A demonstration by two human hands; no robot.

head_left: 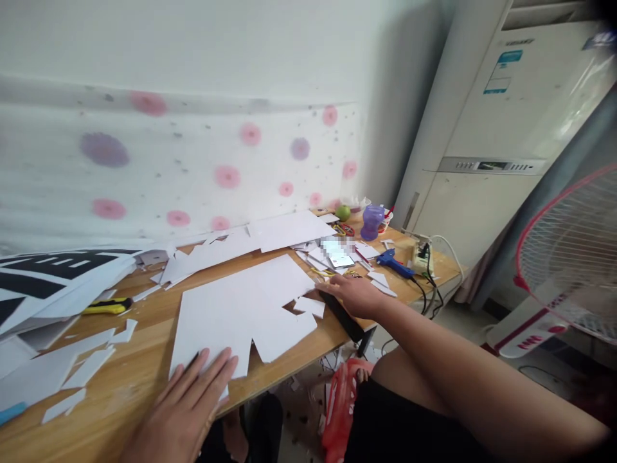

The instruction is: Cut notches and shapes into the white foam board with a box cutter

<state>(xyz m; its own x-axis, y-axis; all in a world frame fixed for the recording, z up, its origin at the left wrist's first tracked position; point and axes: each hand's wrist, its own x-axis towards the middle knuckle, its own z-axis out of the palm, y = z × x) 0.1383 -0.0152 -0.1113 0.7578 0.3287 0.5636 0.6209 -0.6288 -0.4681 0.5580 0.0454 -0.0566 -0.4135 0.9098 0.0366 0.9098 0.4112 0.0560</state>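
Observation:
A white foam board (231, 308) with notches cut into its near and right edges lies on the wooden table. My left hand (193, 392) rests flat on its near left corner, fingers stretched out. A thin dark tip shows beside those fingers; what it belongs to is hidden. At the board's right, my right hand (354, 296) has its fingers over the far end of a long black bar (344, 318), which reaches past the table's front edge. The thumb is largely hidden. A small loose white piece (311, 307) lies by the right notch.
Farther right are a phone (338, 252), a blue glue gun (395, 262), a power strip (423, 258) and a purple cup (372, 222). A yellow utility knife (108, 306) and white scraps (89, 368) lie left. A fan (573, 257) stands right; a red stool (340, 405) is below.

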